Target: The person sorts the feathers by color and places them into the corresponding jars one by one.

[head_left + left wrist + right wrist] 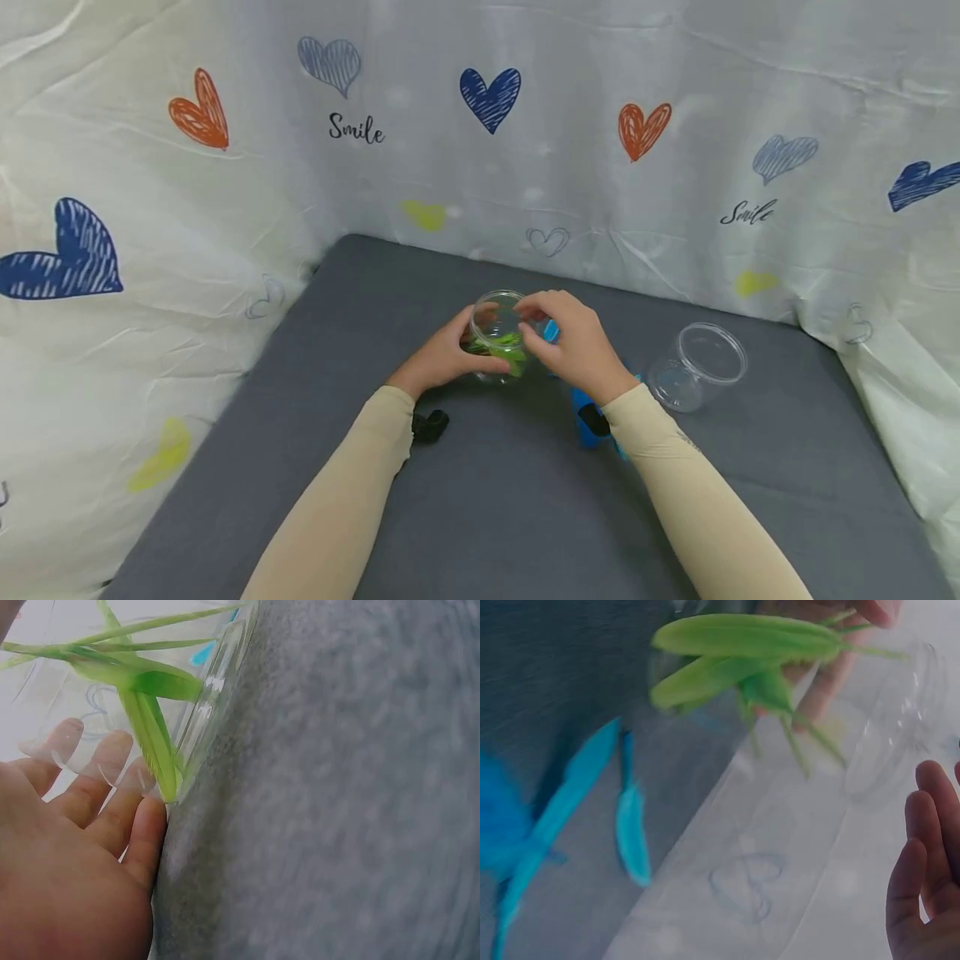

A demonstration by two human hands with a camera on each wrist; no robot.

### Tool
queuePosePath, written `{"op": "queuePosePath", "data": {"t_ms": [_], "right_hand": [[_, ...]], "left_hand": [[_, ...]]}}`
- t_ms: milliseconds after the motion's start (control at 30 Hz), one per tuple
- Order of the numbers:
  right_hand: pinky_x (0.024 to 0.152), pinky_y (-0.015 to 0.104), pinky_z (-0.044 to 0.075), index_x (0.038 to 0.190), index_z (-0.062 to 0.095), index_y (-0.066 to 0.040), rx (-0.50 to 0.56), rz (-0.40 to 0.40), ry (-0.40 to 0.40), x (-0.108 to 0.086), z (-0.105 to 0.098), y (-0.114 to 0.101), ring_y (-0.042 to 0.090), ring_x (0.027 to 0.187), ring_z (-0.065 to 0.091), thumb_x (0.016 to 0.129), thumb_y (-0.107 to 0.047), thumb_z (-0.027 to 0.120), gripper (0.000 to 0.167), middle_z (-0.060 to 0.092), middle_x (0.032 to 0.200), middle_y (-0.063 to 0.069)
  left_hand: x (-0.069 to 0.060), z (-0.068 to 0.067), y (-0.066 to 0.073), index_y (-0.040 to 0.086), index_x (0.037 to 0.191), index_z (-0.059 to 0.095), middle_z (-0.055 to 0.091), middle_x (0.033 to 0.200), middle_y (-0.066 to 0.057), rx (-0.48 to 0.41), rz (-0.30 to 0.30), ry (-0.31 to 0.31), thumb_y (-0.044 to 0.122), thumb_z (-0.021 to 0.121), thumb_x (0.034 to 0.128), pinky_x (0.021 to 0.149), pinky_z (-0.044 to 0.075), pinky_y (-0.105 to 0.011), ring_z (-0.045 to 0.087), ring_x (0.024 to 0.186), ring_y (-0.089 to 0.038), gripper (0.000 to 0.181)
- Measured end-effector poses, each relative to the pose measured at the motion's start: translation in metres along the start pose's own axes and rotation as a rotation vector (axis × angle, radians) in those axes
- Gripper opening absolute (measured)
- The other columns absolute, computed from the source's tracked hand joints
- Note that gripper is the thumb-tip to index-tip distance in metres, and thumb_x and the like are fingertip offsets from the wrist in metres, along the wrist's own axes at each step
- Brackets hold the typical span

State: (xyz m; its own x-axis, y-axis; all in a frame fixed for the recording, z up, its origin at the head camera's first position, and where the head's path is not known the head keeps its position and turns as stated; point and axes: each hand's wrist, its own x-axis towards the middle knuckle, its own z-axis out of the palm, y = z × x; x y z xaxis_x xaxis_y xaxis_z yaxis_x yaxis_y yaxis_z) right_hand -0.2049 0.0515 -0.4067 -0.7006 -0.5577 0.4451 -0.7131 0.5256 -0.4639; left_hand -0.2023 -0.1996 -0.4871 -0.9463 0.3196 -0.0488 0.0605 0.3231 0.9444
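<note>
From where I stand, the left hand (447, 354) has its fingers and thumb curled round a clear plastic jar (498, 321), seemingly to steady it. Inside lie green feathers (512, 359), their quills towards the mouth. The right hand (576, 343) arches at the rim, probably for access; whether its fingertips pinch anything, I cannot tell. Blue feathers (633, 836) lie beneath the right arm, before a second clear jar (693, 367), standing mouth up.

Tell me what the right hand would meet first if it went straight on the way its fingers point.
Most likely the clear jar with green feathers inside: its rim lies just ahead of the right hand. Depth is unclear, so the hand might pass over.
</note>
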Motion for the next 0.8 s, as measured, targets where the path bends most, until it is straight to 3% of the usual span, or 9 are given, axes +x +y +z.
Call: {"op": "queuePosePath", "data": {"t_ms": [200, 367, 567, 667, 800], "right_hand": [[0.096, 0.043, 0.059, 0.126, 0.074, -0.013, -0.006, 0.042, 0.164, -0.042, -0.028, 0.021, 0.019, 0.109, 0.067, 0.103, -0.016, 0.073, 0.023, 0.075, 0.117, 0.000], [0.096, 0.044, 0.058, 0.127, 0.074, -0.011, 0.000, 0.091, 0.302, -0.073, -0.052, 0.036, 0.022, 0.110, 0.068, 0.100, -0.013, 0.077, 0.027, 0.075, 0.120, 0.003], [0.102, 0.039, 0.050, 0.138, 0.069, -0.010, 0.123, 0.186, 0.498, -0.100, -0.075, 0.058, 0.026, 0.119, 0.064, 0.098, -0.013, 0.078, 0.041, 0.072, 0.130, 0.009], [0.107, 0.042, 0.044, 0.144, 0.063, -0.003, 0.198, 0.243, 0.615, -0.110, -0.085, 0.057, 0.032, 0.127, 0.058, 0.096, -0.009, 0.077, 0.051, 0.067, 0.138, 0.016], [0.114, 0.046, 0.035, 0.152, 0.053, 0.000, 0.249, 0.309, 0.790, -0.125, -0.089, 0.078, 0.036, 0.139, 0.047, 0.093, -0.016, 0.078, 0.066, 0.057, 0.150, 0.019]], "left_hand": [[0.006, -0.002, -0.003, 0.036, 0.168, 0.033, 0.043, 0.169, 0.009, 0.043, -0.010, 0.018, 0.047, 0.093, 0.0851, 0.131, 0.031, -0.060, 0.037, 0.160, -0.028, 0.103], [-0.003, -0.013, -0.010, 0.040, 0.168, 0.032, 0.041, 0.171, 0.004, 0.069, -0.031, 0.032, 0.049, 0.092, 0.0861, 0.126, 0.035, -0.064, 0.041, 0.157, -0.033, 0.102], [-0.016, -0.025, -0.012, 0.036, 0.171, 0.026, 0.037, 0.174, 0.000, 0.119, -0.060, 0.046, 0.051, 0.092, 0.0856, 0.120, 0.041, -0.064, 0.049, 0.150, -0.035, 0.108], [-0.016, -0.026, -0.008, 0.036, 0.172, 0.024, 0.036, 0.174, 0.002, 0.154, -0.073, 0.044, 0.054, 0.091, 0.0854, 0.114, 0.046, -0.059, 0.053, 0.145, -0.032, 0.110], [-0.013, -0.027, -0.001, 0.037, 0.172, 0.024, 0.037, 0.173, 0.001, 0.209, -0.075, 0.059, 0.054, 0.090, 0.0869, 0.101, 0.051, -0.050, 0.057, 0.132, -0.029, 0.109]]}}
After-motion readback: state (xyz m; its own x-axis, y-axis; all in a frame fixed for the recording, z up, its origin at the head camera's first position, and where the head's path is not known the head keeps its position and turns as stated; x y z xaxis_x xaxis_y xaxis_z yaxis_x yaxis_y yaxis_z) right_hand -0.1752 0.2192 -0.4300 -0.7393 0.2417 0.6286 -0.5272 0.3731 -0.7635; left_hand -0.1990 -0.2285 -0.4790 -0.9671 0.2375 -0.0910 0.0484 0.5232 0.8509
